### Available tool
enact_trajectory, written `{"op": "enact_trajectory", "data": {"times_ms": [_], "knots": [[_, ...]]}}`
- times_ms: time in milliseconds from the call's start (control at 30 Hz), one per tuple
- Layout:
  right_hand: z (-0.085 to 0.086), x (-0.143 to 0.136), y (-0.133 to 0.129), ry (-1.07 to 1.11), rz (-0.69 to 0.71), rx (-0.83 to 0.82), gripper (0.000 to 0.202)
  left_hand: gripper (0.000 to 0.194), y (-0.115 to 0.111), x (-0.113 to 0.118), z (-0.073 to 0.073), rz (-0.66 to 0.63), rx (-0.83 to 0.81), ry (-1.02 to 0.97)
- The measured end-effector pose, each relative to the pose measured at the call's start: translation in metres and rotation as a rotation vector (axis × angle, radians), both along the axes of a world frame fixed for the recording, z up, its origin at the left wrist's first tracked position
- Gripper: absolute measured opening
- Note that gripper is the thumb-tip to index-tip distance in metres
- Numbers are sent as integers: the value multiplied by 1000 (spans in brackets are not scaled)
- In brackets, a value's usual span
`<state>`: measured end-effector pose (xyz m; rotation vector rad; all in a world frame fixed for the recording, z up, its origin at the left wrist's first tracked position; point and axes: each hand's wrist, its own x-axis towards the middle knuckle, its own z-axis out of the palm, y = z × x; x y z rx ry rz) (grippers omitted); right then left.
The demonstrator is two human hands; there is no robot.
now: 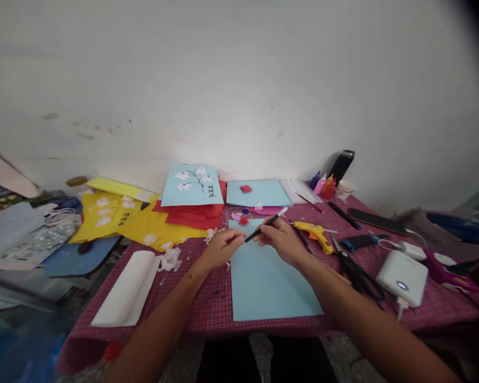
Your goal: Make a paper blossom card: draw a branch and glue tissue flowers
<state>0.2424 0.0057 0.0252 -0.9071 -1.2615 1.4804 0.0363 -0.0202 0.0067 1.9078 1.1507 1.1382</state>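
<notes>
A black pen [260, 229] with a white end is held by my right hand [281, 239], its fingers wrapped round the barrel over the light blue sheet [271, 287]. My left hand [225, 246] is at the pen's lower left end, by the sheet's left edge, with fingers curled together; whether it grips anything is too small to tell. The sheet lies flat on the checked red tablecloth [207, 303]. Above my hands are small paint dishes, one with red [244, 221] in it.
At the right lie a yellow glue gun [314, 233], black scissors [359, 274] and a white power bank [403, 277]. White rolled paper [123, 290] is at the left. Behind stand a blue flower picture [191, 186] on red paper, yellow sheets [104, 215] and a black bottle [340, 166].
</notes>
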Motion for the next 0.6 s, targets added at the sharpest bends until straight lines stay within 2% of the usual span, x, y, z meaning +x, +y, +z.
{"op": "enact_trajectory", "data": {"times_ms": [100,233,600], "knots": [[-7,-7,-1,56,41,8,26,30,-2,2,2,-96,28,102],[-12,-11,-3,32,63,39,29,33,-2,3,1,-94,16,174],[-17,-14,-14,-77,-130,95,34,32,0,6,-3,-53,20,230]]}}
